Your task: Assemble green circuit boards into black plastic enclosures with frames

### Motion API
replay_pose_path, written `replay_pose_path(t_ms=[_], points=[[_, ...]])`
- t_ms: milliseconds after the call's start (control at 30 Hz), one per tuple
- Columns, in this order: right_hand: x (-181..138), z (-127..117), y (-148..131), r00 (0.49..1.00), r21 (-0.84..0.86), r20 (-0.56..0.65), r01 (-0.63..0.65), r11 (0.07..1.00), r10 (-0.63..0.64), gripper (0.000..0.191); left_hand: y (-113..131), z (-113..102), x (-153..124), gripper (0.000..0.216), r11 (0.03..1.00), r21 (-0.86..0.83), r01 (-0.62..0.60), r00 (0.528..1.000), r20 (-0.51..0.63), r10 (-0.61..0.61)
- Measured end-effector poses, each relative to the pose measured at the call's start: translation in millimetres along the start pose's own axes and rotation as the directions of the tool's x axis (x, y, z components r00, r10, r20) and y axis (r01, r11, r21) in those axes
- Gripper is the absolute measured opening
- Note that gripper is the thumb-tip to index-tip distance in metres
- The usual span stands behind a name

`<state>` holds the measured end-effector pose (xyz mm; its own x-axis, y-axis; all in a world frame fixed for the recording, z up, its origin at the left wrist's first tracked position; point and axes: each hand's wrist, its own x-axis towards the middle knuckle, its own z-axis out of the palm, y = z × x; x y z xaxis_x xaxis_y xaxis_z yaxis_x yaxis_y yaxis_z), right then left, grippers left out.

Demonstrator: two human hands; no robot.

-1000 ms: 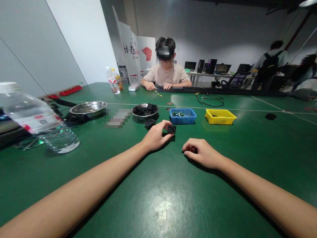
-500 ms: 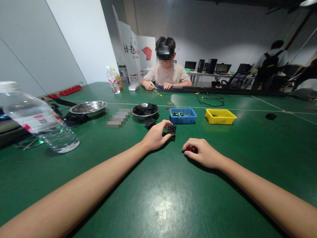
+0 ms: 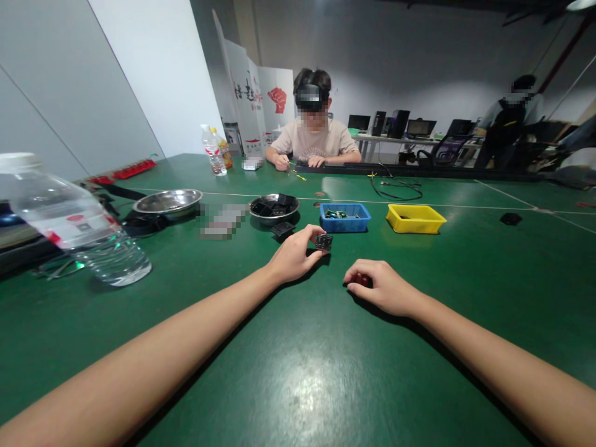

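Observation:
My left hand (image 3: 296, 253) pinches a small black square plastic part (image 3: 323, 242) upright just above the green table (image 3: 298, 347), its pitted face toward me. To the right, my right hand (image 3: 375, 284) rests on the table, fingers loosely curled in, with nothing visible in them. A black square housing (image 3: 282, 231) lies just behind my left hand. Behind that stands a steel bowl (image 3: 274, 218) heaped with similar black pieces. A blue bin (image 3: 344, 225) holds small green circuit boards. Beside it is a yellow bin (image 3: 416, 225) with something dark inside.
At left, a large water bottle (image 3: 112, 251) leans near a steel dish (image 3: 168, 203). A dark piece (image 3: 511, 218) lies far right. A black cable (image 3: 403, 188) loops behind the bins. Across the table sits a person (image 3: 315, 136) in a headset; another person (image 3: 507, 124) stands behind at right.
My hands and the black part have barely moved; its face is tilted slightly differently. The standing person in the background has turned.

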<state>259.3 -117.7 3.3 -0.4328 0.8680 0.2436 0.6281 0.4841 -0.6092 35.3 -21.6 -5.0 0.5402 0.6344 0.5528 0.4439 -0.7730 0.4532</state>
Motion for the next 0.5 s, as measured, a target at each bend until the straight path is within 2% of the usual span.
replay_pose_path(t_ms=[500], points=[[-1.0, -0.5, -0.3, 1.0, 0.014, 0.006, -0.012, 1.0, 0.012, 0.009, -1.3, -0.1, -0.2, 0.033, 1.0, 0.004, 0.009, 1.0, 0.002, -0.009]])
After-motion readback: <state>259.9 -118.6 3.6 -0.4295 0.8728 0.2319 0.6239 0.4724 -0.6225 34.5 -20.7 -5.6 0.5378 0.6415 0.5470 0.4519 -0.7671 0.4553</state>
